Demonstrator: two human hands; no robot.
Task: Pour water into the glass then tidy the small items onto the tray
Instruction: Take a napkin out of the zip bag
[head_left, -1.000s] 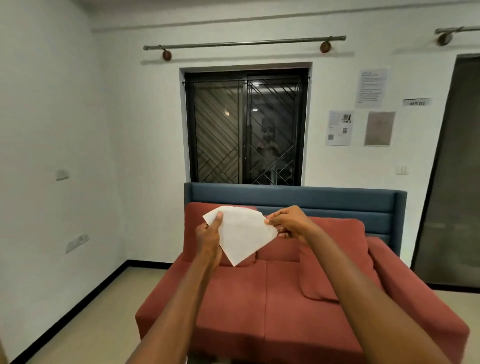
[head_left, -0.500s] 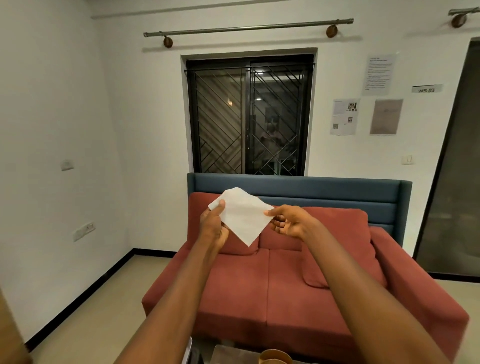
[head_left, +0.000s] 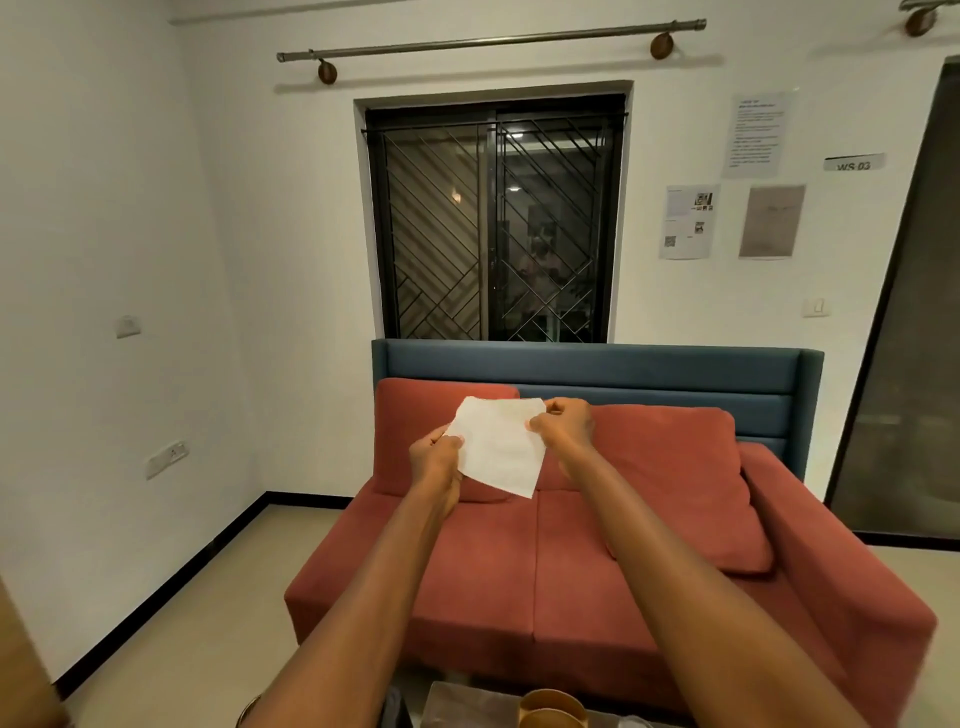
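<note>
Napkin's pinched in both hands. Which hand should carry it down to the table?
Probably right. The right hand pinches the napkin at its top corner, and the brass cup on the table's visible edge sits below that arm. The left hand only grips the side edge.

A sheet of paper (head_left: 498, 449) is hanging in the air between the left hand (head_left: 436, 460) and the right hand (head_left: 566, 428), each pinching one of its side edges. Behind it a sofa (head_left: 571, 561) is standing against the back wall, under a window (head_left: 496, 218), with a cushion (head_left: 670, 483) leaning at its right end. Notices (head_left: 756, 135) are hanging on the wall right of the window. A cup (head_left: 553, 709) is sitting at the bottom edge, in front of the sofa.
</note>
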